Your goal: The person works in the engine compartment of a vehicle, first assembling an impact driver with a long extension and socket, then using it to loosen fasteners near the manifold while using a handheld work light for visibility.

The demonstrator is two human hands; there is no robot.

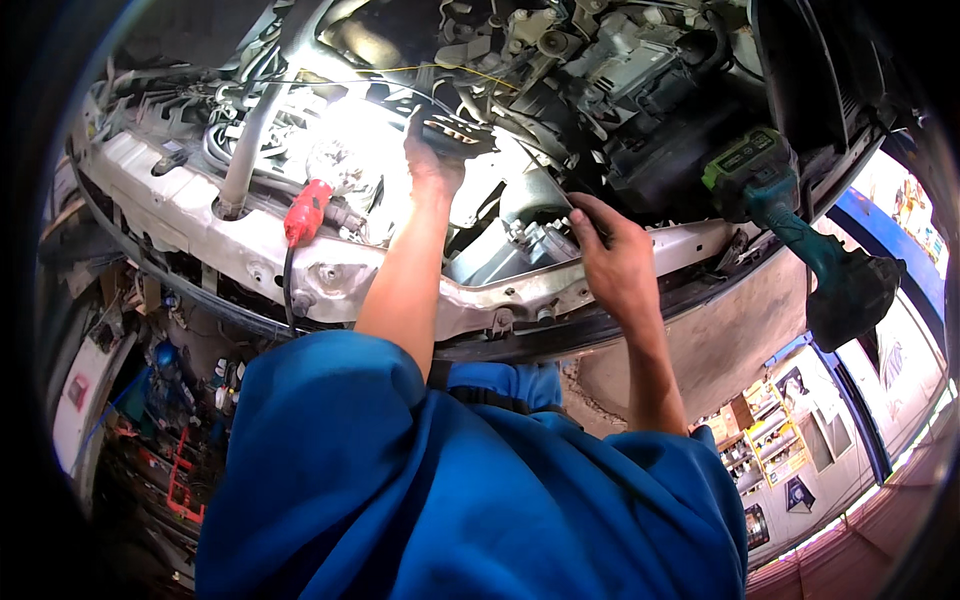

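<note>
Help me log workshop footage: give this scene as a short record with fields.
Left hand: at a black slotted part; grip unclear
Right hand: beside a grey rounded part; contact unclear
Front of engine bay: long pale metal crossbar
Left side: red handle with thin black cord
Right side: teal-and-black cordless power tool
Lighting: bright glare near left hand

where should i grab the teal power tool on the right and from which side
Probably by its teal handle, coming from above with the right hand, the nearer one. The handle is the narrow stretch between the blocky green-topped end and the bulky black end, and it shows uncovered, so a wrapping grip should suit. Clearance underneath can't be judged.
</note>
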